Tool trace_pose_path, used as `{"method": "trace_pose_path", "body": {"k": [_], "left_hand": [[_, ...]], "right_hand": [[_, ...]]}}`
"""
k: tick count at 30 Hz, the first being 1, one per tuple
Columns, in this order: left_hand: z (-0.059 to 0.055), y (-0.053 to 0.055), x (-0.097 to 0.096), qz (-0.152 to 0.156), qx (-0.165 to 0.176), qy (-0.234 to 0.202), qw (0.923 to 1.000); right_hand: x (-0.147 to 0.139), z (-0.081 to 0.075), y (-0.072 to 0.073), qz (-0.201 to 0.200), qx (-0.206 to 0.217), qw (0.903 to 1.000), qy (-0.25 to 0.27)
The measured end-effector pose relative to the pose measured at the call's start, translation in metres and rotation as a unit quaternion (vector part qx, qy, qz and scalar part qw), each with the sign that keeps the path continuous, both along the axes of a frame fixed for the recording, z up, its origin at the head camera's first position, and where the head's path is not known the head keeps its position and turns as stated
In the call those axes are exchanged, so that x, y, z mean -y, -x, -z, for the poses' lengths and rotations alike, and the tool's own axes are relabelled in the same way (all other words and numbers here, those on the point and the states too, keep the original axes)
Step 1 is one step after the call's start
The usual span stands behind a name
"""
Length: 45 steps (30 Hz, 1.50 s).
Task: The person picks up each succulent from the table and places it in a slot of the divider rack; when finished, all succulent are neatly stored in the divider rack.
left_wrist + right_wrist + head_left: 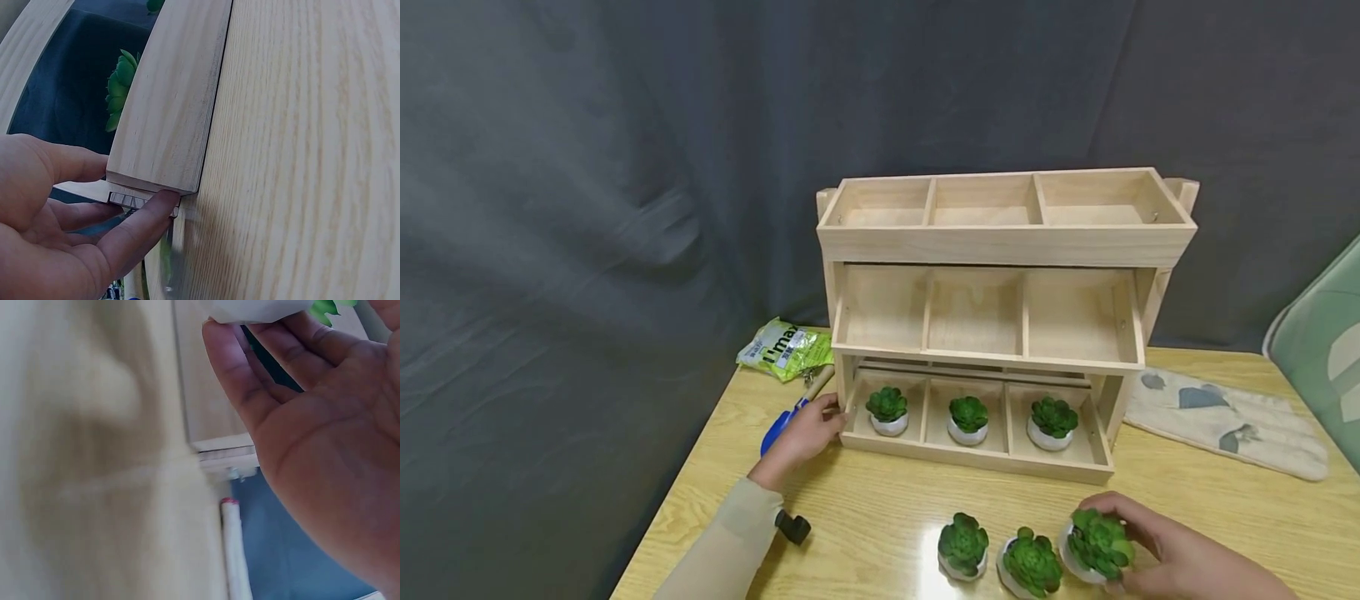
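A three-tier wooden planter shelf stands on the table. My left hand grips its lower left corner; up close, thumb and fingers are on the end of the bottom tray's front board. Lower right in the head view, my right hand holds a potted succulent by its white pot, fingers curled about it. Beside it on the table are two more, a middle succulent and a left one. The bottom tray holds a succulent in each of its three compartments.
A green-and-white plastic packet and a blue-handled tool lie left of the shelf. To its right is a patterned cloth, with a green padded object at the edge. A dark curtain hangs behind.
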State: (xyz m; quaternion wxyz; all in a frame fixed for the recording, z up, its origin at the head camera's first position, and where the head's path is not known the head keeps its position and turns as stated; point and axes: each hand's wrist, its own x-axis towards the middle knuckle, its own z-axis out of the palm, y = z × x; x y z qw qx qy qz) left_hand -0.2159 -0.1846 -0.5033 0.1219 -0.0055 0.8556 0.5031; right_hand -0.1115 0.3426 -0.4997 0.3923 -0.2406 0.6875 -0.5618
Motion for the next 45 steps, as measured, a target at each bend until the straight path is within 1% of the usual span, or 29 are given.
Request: {"method": "trace_pose_path", "body": {"k": [2,4,7,10,13,15,17,18,20,22,25,29,32,34,38,41,44,45], "left_hand": [[-0.001,0.001,0.000,0.001,-0.002,0.002,1.0000],[-0.001,0.001,0.000,-0.001,0.000,0.007,1.0000],[-0.001,0.000,0.001,0.002,0.000,0.013,0.9999],[0.000,0.000,0.001,0.006,-0.004,0.012,0.9999],[0.000,0.001,0.001,0.008,-0.006,0.009,0.9999],[0.001,0.002,0.001,0.007,-0.005,0.008,0.9999],[0.002,0.001,0.001,0.004,-0.003,0.007,1.0000],[0.002,0.001,0.001,0.003,-0.005,0.008,1.0000],[0.002,0.001,0.001,0.004,-0.005,0.008,1.0000],[0.001,0.001,0.001,0.006,-0.005,0.005,1.0000],[0.000,0.002,0.001,0.009,-0.002,0.001,1.0000],[0.001,0.001,0.001,0.011,-0.001,-0.002,0.9999],[0.002,0.002,0.001,0.010,-0.002,-0.003,0.9999],[0.001,0.003,0.001,0.006,-0.001,0.002,1.0000],[0.000,0.003,0.000,0.001,-0.001,0.012,0.9999],[-0.001,0.002,0.001,0.003,0.000,0.012,0.9999],[0.001,0.002,0.002,0.005,-0.001,0.008,1.0000],[0.002,0.002,0.002,0.006,-0.001,0.005,1.0000]], "right_hand": [[0.000,-0.005,0.004,0.010,-0.052,0.9980,-0.035],[0.001,-0.010,0.007,0.015,-0.120,0.9911,-0.055],[0.007,-0.020,0.013,0.017,-0.202,0.9780,-0.050],[0.017,-0.035,0.020,0.012,-0.255,0.9667,-0.025],[0.030,-0.054,0.029,0.007,-0.297,0.9549,-0.015],[0.040,-0.066,0.035,0.001,-0.313,0.9496,-0.011],[0.049,-0.078,0.041,-0.011,-0.318,0.9479,0.000],[0.053,-0.083,0.044,-0.018,-0.315,0.9488,0.008],[0.060,-0.093,0.051,-0.024,-0.313,0.9493,0.014],[0.067,-0.100,0.058,-0.028,-0.319,0.9472,0.019],[0.079,-0.111,0.068,-0.028,-0.318,0.9477,0.013],[0.096,-0.128,0.080,-0.047,-0.313,0.9487,0.006],[0.107,-0.139,0.090,-0.059,-0.317,0.9467,0.002],[0.115,-0.145,0.097,-0.058,-0.315,0.9473,0.000],[0.131,-0.156,0.109,-0.050,-0.333,0.9417,-0.008],[0.143,-0.163,0.116,-0.035,-0.344,0.9380,-0.019],[0.155,-0.170,0.122,-0.020,-0.340,0.9396,-0.031],[0.159,-0.172,0.124,-0.015,-0.343,0.9387,-0.037]]}}
